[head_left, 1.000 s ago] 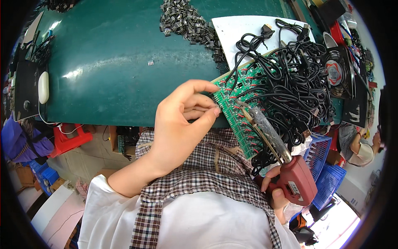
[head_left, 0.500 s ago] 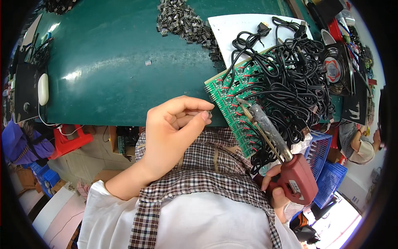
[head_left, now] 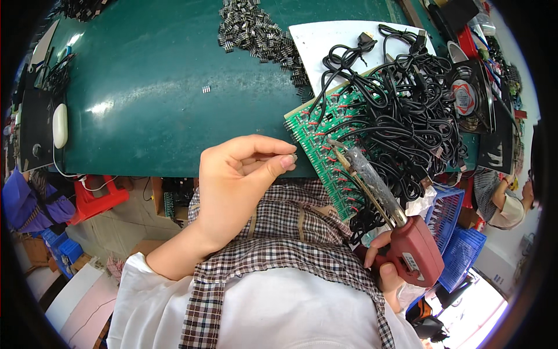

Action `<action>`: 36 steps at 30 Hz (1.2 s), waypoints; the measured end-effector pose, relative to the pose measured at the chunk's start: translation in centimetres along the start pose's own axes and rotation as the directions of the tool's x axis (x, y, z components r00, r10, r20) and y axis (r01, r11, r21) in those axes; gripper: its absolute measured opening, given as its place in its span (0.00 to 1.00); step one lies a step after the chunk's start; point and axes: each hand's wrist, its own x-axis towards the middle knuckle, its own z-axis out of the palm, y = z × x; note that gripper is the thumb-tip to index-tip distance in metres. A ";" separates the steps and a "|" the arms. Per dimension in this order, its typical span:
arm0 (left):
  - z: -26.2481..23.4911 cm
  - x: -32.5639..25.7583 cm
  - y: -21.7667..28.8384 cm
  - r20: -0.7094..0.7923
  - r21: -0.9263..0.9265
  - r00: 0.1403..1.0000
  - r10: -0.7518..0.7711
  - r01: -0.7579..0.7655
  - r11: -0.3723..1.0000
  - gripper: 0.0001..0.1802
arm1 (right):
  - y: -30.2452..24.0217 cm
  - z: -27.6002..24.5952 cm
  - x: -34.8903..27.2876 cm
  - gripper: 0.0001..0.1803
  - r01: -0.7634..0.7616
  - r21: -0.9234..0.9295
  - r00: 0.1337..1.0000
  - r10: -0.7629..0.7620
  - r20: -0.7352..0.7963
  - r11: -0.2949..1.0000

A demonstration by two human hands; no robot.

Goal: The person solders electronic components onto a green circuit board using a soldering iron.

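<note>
My left hand (head_left: 235, 183) is pinched shut, with a small dark metallic part (head_left: 294, 156) between thumb and forefinger, too small to make out fully. It hovers by the left edge of a green circuit board panel (head_left: 305, 131), which carries rows of small components and short red wires. My right hand (head_left: 386, 264) grips the red handle of a soldering gun (head_left: 415, 250). The gun's grey barrel slants up and left, its tip over the panel's middle; I cannot tell whether it touches. Black cables (head_left: 401, 116) lie bundled over the panel's right side.
A heap of small black connectors with silver pins (head_left: 256, 32) spreads over the green table (head_left: 145, 64); one loose connector (head_left: 206, 89) lies apart. Behind the panel lies a white sheet (head_left: 314, 46). A round fan (head_left: 465, 98) stands right, above blue baskets (head_left: 462, 256). Other people sit at both sides.
My left hand has shifted slightly left, still pinching the small part. The soldering gun stays nearly where it was over the panel.
</note>
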 end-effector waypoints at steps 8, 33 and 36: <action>0.9 0.8 -0.1 0.046 -0.032 0.999 -0.029 0.031 0.999 0.06 | 0.8 -0.2 0.2 0.38 0.075 -0.088 0.997 -0.078 -0.028 0.993; 1.2 1.4 -1.1 0.025 -0.028 0.997 0.066 -0.066 0.997 0.10 | 2.1 -0.6 1.2 0.34 0.066 0.080 0.996 -0.071 0.059 0.995; 1.3 1.4 -1.1 0.014 -0.022 0.998 0.063 -0.063 0.998 0.11 | 2.5 -0.8 1.1 0.34 0.062 0.042 0.995 -0.065 0.075 0.997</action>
